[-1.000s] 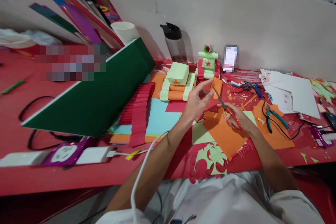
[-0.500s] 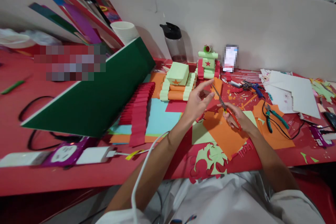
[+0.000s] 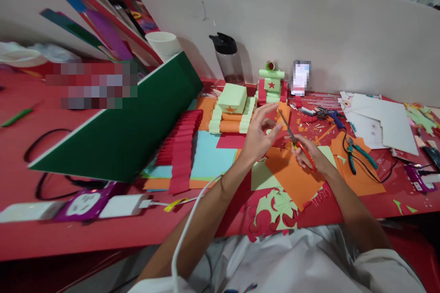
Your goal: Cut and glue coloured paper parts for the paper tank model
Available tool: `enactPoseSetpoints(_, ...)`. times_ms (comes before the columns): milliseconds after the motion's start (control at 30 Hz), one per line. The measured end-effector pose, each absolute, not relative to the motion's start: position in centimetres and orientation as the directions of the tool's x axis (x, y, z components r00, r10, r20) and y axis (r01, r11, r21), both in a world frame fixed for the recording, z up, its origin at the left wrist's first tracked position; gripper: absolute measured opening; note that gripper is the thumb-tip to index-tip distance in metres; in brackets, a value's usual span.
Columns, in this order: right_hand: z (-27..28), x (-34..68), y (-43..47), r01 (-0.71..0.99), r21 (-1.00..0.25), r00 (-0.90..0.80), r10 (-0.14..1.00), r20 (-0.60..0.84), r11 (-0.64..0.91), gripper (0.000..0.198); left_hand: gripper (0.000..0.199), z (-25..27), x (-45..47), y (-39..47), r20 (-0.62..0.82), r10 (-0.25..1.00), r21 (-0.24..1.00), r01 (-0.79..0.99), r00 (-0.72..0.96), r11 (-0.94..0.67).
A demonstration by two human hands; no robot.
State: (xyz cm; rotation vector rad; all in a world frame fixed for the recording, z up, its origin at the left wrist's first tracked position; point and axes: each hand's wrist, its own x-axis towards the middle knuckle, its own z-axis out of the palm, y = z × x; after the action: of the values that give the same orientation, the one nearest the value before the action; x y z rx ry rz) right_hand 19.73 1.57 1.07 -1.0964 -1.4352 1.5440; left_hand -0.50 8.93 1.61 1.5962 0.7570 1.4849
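In the head view, my right hand (image 3: 306, 151) grips a pair of scissors (image 3: 304, 153) by the orange handles. The blades point up and to the left, towards my left hand (image 3: 263, 130). My left hand is open, its fingers stretched out and its thumb apart, close to the blade tips. Behind those fingertips shows a small orange paper piece (image 3: 283, 112); I cannot tell whether they touch it. An orange paper sheet (image 3: 295, 181) lies under my right hand, over a light green sheet (image 3: 261, 177). Light green cut-outs (image 3: 275, 206) lie nearer my body.
Paper tank models (image 3: 232, 98) stand at the back, beside a bottle (image 3: 227, 57) and a phone (image 3: 300, 78). A green board (image 3: 123, 123) leans at left. Pliers (image 3: 359, 153) and a glue gun (image 3: 332, 115) lie right. A white cable (image 3: 187, 229) crosses my left forearm.
The whole view has shifted very slightly. Both hands and the scissors hold nearly the same position, with my left fingers still apart.
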Motion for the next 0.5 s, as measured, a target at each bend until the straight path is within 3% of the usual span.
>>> enactPoseSetpoints(167, 1.18, 19.90, 1.57, 0.038, -0.995, -0.352, 0.931, -0.096, -0.088, 0.046, 0.059, 1.42, -0.31, 8.82, 0.440, 0.887, 0.897, -0.107, 0.137, -0.428)
enactPoseSetpoints(500, 1.56, 20.63, 1.29, 0.105, -0.989, -0.356, 0.925, -0.133, -0.102, 0.048, 0.047, 2.09, -0.36, 9.14, 0.368, 0.919, 0.920, -0.194, 0.138, -0.340)
